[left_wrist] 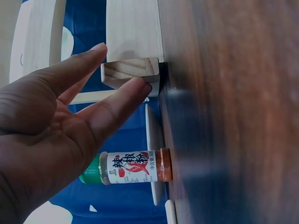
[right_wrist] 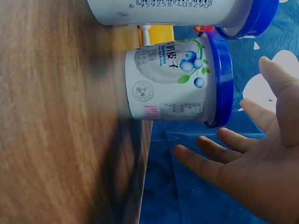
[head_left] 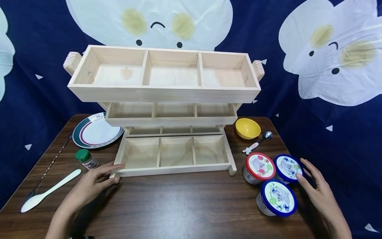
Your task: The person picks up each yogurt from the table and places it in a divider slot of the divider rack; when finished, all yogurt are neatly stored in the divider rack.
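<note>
My left hand (head_left: pixel 88 186) rests at the left front corner of a tiered wooden rack (head_left: pixel 176 171), fingers fairly straight. In the left wrist view, its fingertips are right by the end of the rack's foot (left_wrist: pixel 131 70). Close to that hand stands a green-capped jar of red chilli powder (left_wrist: pixel 133 167). On the right, my right hand (head_left: pixel 317 189) is spread beside the rear blue-lidded tub (head_left: pixel 288 167), holding nothing. The right wrist view shows its fingers apart around the tub's lid (right_wrist: pixel 222 79). Another blue-lidded tub (head_left: pixel 279 197) and a red-lidded tub (head_left: pixel 260 166) stand alongside.
Left of the rack lie a plate (head_left: pixel 99 131), a white spoon (head_left: pixel 50 191) and a long twisted-handle utensil (head_left: pixel 50 166). A yellow bowl (head_left: pixel 247 128) and a small spoon with a rabbit handle (head_left: pixel 251 148) are at right. The upper trays (head_left: pixel 164 94) overhang the lower ones.
</note>
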### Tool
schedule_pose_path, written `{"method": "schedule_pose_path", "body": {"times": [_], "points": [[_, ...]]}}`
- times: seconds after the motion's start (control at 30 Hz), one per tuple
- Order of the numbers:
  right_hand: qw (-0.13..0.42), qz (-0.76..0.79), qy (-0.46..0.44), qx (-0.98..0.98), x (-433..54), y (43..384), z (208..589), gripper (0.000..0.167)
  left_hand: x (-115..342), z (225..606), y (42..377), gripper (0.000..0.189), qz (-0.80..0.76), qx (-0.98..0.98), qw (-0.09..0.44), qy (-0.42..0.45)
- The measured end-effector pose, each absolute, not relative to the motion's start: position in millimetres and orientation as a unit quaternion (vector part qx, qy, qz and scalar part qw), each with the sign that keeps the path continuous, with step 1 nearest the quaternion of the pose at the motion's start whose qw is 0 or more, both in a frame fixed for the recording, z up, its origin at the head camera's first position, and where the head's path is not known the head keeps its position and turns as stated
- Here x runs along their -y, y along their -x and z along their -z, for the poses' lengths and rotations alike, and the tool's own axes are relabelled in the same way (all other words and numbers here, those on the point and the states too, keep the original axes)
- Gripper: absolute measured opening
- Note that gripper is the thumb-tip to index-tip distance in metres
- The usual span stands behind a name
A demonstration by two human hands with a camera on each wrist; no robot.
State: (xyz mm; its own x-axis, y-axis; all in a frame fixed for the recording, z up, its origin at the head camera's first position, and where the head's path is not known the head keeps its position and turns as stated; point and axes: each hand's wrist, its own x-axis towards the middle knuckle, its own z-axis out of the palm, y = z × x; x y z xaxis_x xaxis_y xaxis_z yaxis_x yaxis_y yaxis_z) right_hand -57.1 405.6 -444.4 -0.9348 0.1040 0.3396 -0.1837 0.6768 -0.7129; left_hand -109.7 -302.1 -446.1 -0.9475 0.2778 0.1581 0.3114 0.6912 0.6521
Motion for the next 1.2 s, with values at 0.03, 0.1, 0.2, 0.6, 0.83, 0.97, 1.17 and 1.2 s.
{"method": "schedule_pose_path", "body": {"times": [0.03,0.1,0.2,0.6,0.83,0.97,1.17,1.2], "points": [[0.173,-0.403,-0.018,0.898,-406,57,445,0.065,302,446,109,0.043,0.357,0.92,0.022,0.157],[0.162,-0.407,-0.007,0.899,-406,56,446,0.066,303,447,109,0.043,0.353,0.923,0.019,0.152],[0.146,-0.415,0.01,0.898,-407,56,449,0.067,304,448,109,0.043,0.352,0.924,0.019,0.152],[0.122,-0.455,0.012,0.882,-406,60,457,0.061,306,450,108,0.034,0.357,0.923,0.007,0.142],[0.086,-0.473,0.044,0.876,-404,62,463,0.059,308,448,110,0.035,0.368,0.922,-0.035,0.114],[0.077,-0.482,0.049,0.871,-402,64,464,0.057,309,448,111,0.035,0.371,0.92,-0.041,0.116],[0.068,-0.482,0.055,0.872,-403,64,464,0.057,307,448,113,0.035,0.37,0.92,-0.036,0.122],[0.065,-0.483,0.056,0.871,-403,65,464,0.057,306,447,113,0.035,0.367,0.922,-0.04,0.118]]}}
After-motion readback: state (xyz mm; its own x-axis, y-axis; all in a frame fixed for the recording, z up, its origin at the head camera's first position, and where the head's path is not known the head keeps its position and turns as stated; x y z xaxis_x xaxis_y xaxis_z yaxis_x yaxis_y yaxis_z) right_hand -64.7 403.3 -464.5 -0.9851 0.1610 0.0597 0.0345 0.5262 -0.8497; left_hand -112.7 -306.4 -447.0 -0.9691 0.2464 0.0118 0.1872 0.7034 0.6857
